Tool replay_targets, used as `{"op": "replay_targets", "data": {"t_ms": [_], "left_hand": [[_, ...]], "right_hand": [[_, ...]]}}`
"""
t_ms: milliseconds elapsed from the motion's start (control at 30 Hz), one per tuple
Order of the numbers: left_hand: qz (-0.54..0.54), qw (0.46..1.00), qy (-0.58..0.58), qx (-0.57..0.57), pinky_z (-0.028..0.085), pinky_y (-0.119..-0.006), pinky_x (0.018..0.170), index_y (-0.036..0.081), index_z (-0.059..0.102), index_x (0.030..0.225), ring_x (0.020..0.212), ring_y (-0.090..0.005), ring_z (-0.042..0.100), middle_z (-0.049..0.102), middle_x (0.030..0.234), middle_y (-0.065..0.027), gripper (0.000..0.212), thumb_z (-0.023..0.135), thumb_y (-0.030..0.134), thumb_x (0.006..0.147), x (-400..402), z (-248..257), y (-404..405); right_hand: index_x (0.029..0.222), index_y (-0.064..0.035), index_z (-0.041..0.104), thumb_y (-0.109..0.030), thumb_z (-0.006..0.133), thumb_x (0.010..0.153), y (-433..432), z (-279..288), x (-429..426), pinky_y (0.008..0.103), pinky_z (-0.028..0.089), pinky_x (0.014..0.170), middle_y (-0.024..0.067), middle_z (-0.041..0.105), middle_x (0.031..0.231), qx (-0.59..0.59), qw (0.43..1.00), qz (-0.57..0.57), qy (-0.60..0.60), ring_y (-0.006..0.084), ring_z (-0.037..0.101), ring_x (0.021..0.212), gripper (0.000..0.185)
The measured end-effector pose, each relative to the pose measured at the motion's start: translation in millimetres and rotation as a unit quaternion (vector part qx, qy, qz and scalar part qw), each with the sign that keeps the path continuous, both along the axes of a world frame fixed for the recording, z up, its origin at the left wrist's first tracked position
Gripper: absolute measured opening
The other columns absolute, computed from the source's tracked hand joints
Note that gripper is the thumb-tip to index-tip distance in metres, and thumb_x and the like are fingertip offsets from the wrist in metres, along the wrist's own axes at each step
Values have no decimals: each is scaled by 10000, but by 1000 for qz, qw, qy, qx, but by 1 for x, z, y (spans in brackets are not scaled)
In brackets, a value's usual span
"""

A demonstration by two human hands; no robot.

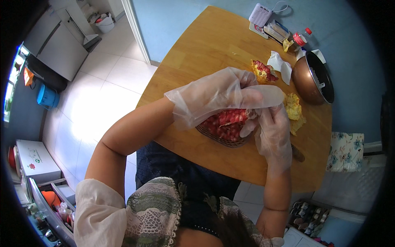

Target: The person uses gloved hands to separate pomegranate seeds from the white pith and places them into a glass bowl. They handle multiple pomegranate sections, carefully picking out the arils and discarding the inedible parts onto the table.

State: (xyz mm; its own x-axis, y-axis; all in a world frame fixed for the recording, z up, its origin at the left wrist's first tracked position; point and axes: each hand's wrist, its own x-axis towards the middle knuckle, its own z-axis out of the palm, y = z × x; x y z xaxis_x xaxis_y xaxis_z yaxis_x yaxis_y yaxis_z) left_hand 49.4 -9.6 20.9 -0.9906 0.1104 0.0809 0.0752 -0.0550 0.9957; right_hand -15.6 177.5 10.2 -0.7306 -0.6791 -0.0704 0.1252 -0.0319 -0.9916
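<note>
Both my hands wear loose clear plastic gloves and meet over the front half of the wooden table. A pomegranate piece (pixel 233 116) with red seeds is held between them. My left hand (pixel 228 89) reaches over it from above, its fingers partly hidden by the glove. On the other side, my right hand (pixel 272 126) grips the piece's right end, thumb below. Directly beneath is a woven basket (pixel 222 142) with loose pomegranate seeds (pixel 226 131) in it; my left hand hides its far side.
Beyond my hands lie another opened pomegranate piece (pixel 264 71) and a white tissue (pixel 280 66). Yellow peel (pixel 293 108) is right of my right hand, near a brown handle (pixel 298 153). A copper-coloured pot (pixel 308 78), plastic bottle (pixel 301 39) and white power bank (pixel 260 14) stand by the wall.
</note>
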Motion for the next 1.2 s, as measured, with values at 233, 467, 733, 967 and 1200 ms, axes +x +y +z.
{"op": "replay_targets", "data": {"t_ms": [233,467,733,967,1200], "left_hand": [[28,987,18,-155,501,-308,876,-21,525,1225,979,-171,625,621,1072,-122,498,676,356,937,-8,1,-6],[195,964,99,-152,492,-318,743,-37,549,1065,826,-180,593,619,943,-126,345,642,279,960,-11,-15,7],[213,938,246,-124,476,-344,698,-49,563,973,740,-241,569,587,813,-171,425,630,370,960,-7,-20,18],[224,857,406,-225,484,-371,685,-43,493,1076,740,-301,562,568,883,-188,216,594,106,958,-17,-34,15],[162,957,197,-140,502,-368,771,-46,522,1240,852,-244,592,600,1008,-157,386,620,206,964,-13,-20,10]], "right_hand": [[1247,-22,540,-207,490,1040,-5,-4,0,252,503,782,54,624,1062,4,999,-34,5,118,606,898,282],[1296,-14,536,-328,700,904,-17,1,10,270,485,908,41,608,1111,-96,994,-13,55,99,586,976,528],[1235,-20,558,-87,736,856,-32,-5,7,250,473,945,19,615,1135,-176,984,10,-7,103,599,1051,424],[1282,-8,522,-38,695,863,-34,1,11,266,492,960,43,609,1181,-207,978,1,-28,130,607,1080,455],[1415,2,409,-15,659,877,-20,8,13,287,499,967,82,585,1254,-129,985,-69,-89,153,597,1112,594]]}}
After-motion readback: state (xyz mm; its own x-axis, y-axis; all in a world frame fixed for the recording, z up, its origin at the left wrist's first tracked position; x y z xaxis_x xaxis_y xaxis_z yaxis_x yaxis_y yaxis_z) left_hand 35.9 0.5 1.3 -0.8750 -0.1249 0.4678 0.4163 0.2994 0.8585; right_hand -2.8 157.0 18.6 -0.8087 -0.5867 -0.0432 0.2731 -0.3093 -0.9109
